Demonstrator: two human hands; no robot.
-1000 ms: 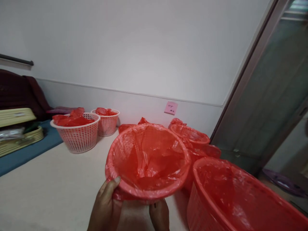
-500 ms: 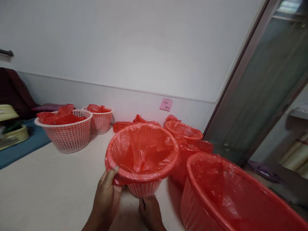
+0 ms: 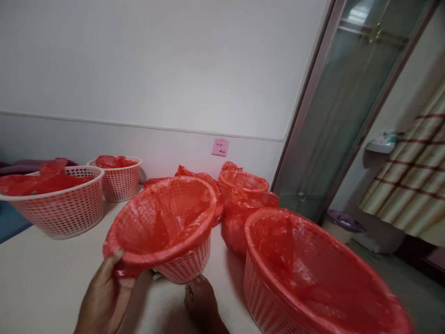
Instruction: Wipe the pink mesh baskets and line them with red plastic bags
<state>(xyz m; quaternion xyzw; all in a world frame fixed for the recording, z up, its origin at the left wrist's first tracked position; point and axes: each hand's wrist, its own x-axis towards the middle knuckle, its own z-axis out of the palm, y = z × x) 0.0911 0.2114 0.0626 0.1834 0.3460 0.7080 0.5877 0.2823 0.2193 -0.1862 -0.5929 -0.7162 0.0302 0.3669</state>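
Above the table, the left hand clasped the probably light, stiff, slick-lined basket by its rim, seemingly surest; whether the right hand gripped, I couldn't tell.

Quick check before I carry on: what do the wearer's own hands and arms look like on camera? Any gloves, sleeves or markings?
No gloves on the left hand or the right hand, and no sleeves, watch or cables visible. A small dark patch shows on the right hand's inner side; I can't tell whether it's a ring, marking or shadow.
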